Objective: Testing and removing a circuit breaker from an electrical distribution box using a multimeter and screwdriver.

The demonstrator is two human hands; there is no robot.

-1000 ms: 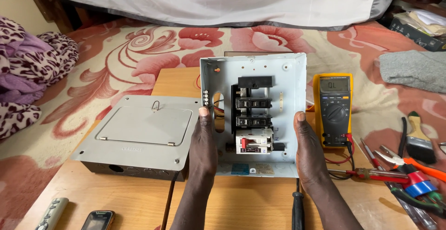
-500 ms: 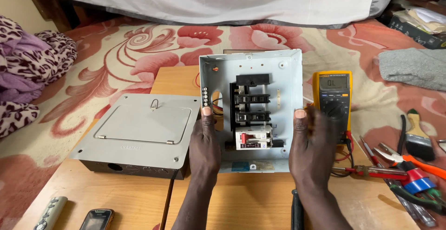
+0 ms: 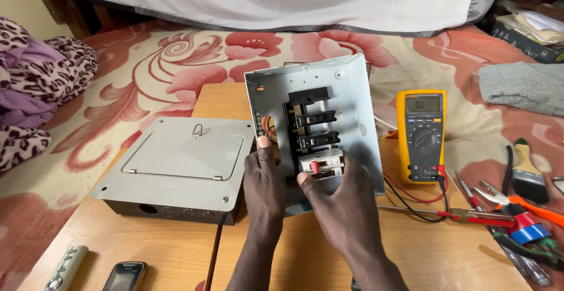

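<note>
A person's left hand (image 3: 264, 188) grips the left edge of an open grey breaker panel (image 3: 346, 94), thumb on its front, tilting it up off the wooden bench (image 3: 176, 250). The right hand (image 3: 343, 203) reaches into the panel, fingers (image 3: 302, 179) curled around the lowest white breaker (image 3: 320, 163), below two black breakers (image 3: 311, 129). Left of the panel lies a closed grey metal box (image 3: 176, 165). Right of the panel stands a yellow multimeter (image 3: 420, 135) with red and black leads (image 3: 417, 200), then screwdrivers and pliers (image 3: 505, 200).
</note>
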